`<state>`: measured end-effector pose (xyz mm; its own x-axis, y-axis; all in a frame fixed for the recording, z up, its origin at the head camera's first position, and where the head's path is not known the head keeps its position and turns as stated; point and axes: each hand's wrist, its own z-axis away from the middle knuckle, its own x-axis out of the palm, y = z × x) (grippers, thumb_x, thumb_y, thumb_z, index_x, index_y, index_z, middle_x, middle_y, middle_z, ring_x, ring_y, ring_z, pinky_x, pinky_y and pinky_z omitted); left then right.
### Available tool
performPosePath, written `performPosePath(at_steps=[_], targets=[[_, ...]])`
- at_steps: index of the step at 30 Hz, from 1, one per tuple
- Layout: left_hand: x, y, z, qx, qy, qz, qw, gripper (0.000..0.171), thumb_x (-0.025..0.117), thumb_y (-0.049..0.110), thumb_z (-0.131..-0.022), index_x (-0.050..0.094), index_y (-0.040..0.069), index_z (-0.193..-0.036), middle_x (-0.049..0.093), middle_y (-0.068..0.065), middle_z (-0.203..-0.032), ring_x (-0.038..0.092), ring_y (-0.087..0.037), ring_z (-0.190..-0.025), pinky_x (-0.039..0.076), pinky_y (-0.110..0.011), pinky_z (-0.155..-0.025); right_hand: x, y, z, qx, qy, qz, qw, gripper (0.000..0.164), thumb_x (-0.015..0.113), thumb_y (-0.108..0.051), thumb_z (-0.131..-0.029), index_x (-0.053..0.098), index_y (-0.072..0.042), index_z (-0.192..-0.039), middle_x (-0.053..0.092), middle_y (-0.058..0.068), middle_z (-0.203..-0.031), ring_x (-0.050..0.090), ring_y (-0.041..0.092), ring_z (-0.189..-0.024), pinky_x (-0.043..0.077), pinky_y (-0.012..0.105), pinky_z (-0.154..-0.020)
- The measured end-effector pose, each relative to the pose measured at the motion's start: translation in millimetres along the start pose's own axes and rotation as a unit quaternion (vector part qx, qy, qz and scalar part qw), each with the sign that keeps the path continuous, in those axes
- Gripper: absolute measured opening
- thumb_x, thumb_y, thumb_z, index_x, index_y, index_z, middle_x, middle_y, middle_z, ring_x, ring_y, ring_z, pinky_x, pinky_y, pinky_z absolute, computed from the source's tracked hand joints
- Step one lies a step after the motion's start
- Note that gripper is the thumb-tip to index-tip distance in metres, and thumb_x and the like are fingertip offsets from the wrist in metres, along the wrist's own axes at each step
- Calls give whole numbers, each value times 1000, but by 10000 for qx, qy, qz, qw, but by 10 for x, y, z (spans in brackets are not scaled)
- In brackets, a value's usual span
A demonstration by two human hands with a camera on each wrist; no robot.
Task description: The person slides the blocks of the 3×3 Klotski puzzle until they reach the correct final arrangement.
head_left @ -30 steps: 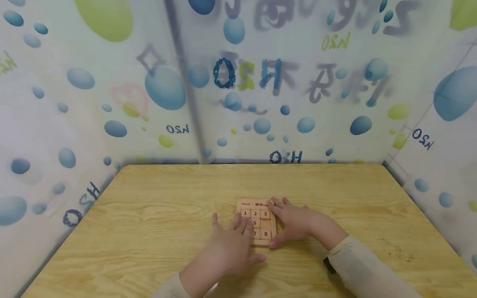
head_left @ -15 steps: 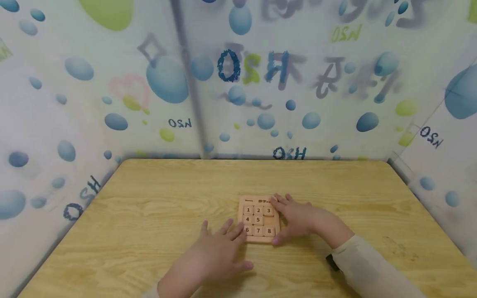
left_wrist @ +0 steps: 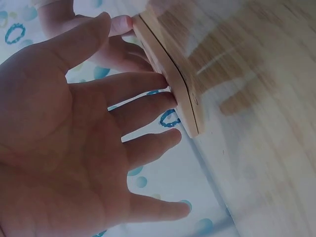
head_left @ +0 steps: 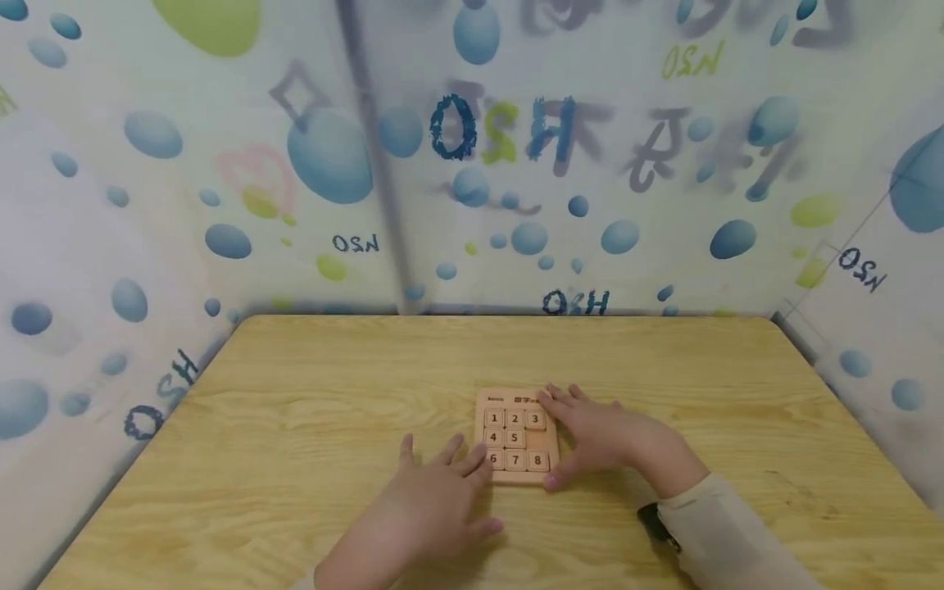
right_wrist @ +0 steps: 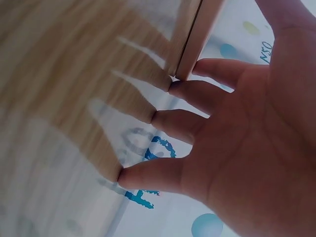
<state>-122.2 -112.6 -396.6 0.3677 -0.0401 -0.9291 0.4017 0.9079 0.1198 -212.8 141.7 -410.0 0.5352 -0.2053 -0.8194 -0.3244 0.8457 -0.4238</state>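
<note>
A wooden number slide puzzle (head_left: pixel 515 477) lies flat on the table in the head view. Its tiles read 1, 2, 3 on top, 4, 5 and a gap at the right in the middle, then 6, 7, 8 below. At its lower left edge is my left hand (head_left: pixel 428 508), fingers spread and fairly straight, index fingertip overlapping the 6 tile; the left wrist view shows its fingertips (left_wrist: pixel 168 100) along the board's side. My right hand (head_left: pixel 601 434) spans the right side, fingers at the top corner and thumb at the bottom one. Those fingers look straight in the right wrist view.
The wood-grain table (head_left: pixel 324 393) extends around the puzzle. Behind it and on both sides hang light panels (head_left: pixel 310 270) printed with blue and green bubbles and lettering. A dark band (head_left: pixel 656 524) shows at the right sleeve (head_left: pixel 726 524).
My left hand has drawn back from the middle of the tiles to the lower left edge, uncovering the 4 and 6 tiles. The right hand keeps its place at the board; the head view has shifted slightly.
</note>
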Motion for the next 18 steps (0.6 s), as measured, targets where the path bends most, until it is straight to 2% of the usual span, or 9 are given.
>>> performPosePath(at_steps=[18], targets=[[-32, 32, 40, -27, 51, -56, 10000, 79, 57, 71, -98, 48, 24, -161, 35, 7, -174, 31, -33, -163, 16, -86, -120, 1, 7, 17, 32, 9, -49, 10000, 128, 88, -65, -76, 20, -17, -172, 11, 9, -181, 8, 46, -167, 10, 86, -119]])
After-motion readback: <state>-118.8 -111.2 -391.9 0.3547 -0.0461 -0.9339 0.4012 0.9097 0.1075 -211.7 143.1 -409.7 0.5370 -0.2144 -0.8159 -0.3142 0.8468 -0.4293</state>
